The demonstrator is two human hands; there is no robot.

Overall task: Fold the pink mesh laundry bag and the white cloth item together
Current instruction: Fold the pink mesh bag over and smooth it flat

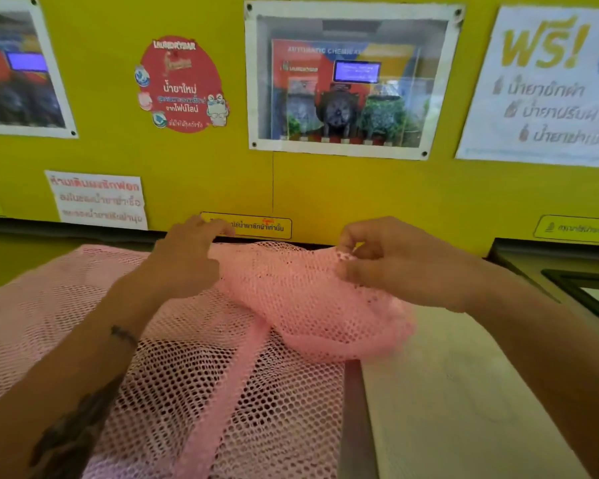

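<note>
Plainly, from left to right:
Left hand (187,257): its grip was closed, pinching the far edge of the mesh bag (194,375).
Mesh bag: lay spread over the counter (357,409), one corner lifted between both hands; likely light, limp and snag-prone, best taken at edges or corners.
Bag contents: could not tell; nothing bulky showed.
Right hand (391,261): its grip was closed, pinching the raised corner.
White cloth (464,392): lay flat just right of the bag; probably soft.

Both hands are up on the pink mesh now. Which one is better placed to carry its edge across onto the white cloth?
Probably the right hand: it pinches the pink mesh bag nearest the white cloth. The left hand grips farther away.
</note>
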